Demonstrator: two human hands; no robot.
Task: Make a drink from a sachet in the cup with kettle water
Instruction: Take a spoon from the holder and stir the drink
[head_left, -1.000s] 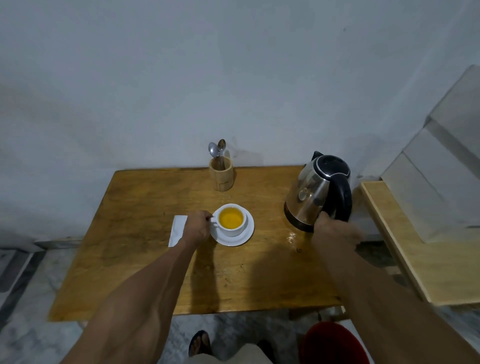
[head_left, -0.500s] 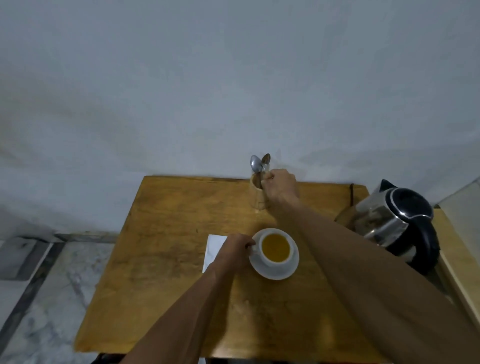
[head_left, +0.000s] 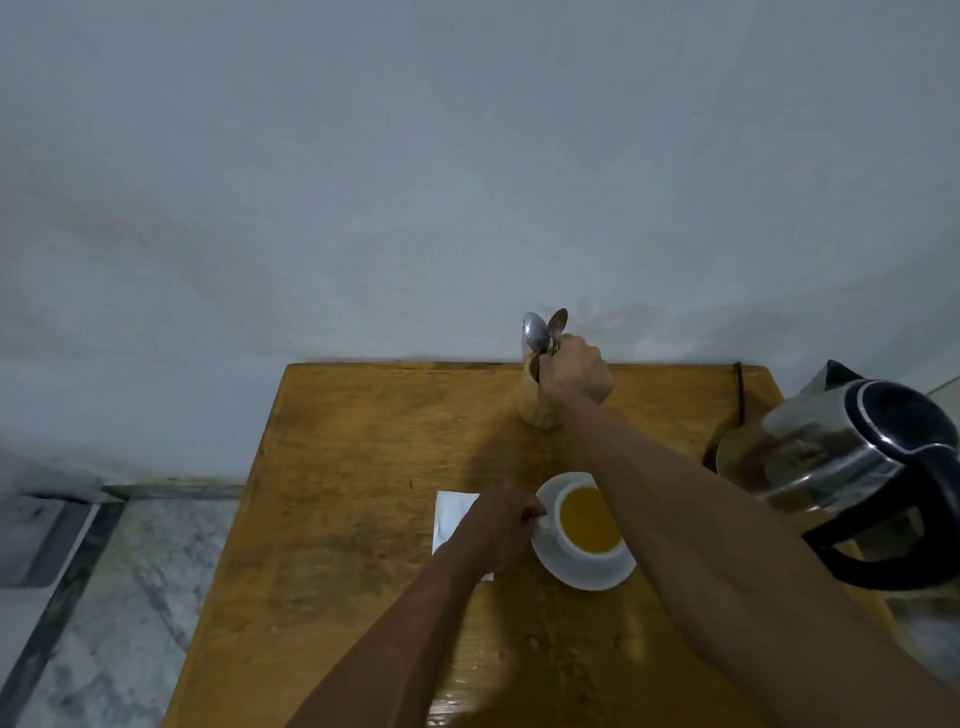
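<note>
A white cup (head_left: 569, 552) full of orange-yellow liquid stands on a white saucer (head_left: 597, 577) in the middle of the wooden table (head_left: 337, 467). My left hand (head_left: 501, 525) pinches the cup's handle. My right hand (head_left: 574, 371) reaches to the back of the table and closes on the stem of a spoon (head_left: 558, 325) that stands in a wooden holder (head_left: 537, 408); a second spoon (head_left: 535, 332) stands beside it. A white sachet (head_left: 454, 519) lies flat left of the cup, partly under my left hand. The steel kettle (head_left: 841, 462) with a black lid and handle stands at the right.
A grey wall rises right behind the table. Marble floor with a dark strip (head_left: 67, 587) lies to the left. The kettle's cord (head_left: 740, 395) runs over the back right of the table.
My right hand let go of the kettle, crossed to the spoon holder and closed on a spoon. My left hand has stayed on the cup's handle. The view has tilted and shifted.
</note>
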